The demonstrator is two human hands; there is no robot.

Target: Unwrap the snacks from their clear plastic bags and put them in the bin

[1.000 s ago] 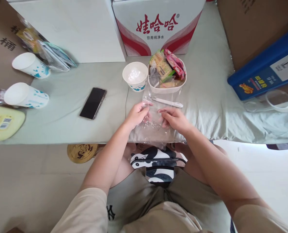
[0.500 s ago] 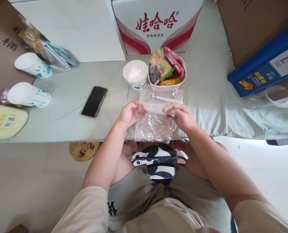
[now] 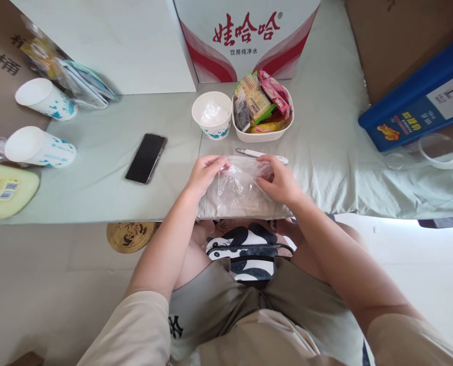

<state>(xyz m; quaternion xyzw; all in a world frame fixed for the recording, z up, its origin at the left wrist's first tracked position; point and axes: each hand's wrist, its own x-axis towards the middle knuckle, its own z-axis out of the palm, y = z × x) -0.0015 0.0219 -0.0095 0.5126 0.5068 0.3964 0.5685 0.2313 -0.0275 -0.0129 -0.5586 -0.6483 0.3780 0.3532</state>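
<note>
A crumpled clear plastic bag (image 3: 238, 190) lies on the pale green cloth near the front edge. My left hand (image 3: 204, 173) pinches the bag's left upper edge, fingers curled. My right hand (image 3: 280, 180) grips the right upper edge, fingers bent over the plastic. Just beyond the bag rests a white pen-like tool (image 3: 262, 154). Behind that stand a white paper cup (image 3: 212, 114) with crumpled plastic inside and a white bowl (image 3: 263, 134) filled with several wrapped snacks.
A black phone (image 3: 146, 158) lies left of my hands. Two paper cups (image 3: 39, 147) lie tipped at far left beside a yellow pack (image 3: 3, 190). A red-and-white carton (image 3: 245, 38) stands at the back. A blue box (image 3: 420, 104) and clear lid (image 3: 438, 150) sit right.
The bag was held up and stretched between both hands half a second ago; now it is folded down flatter on the cloth, with both hands lower and still gripping its upper edge.
</note>
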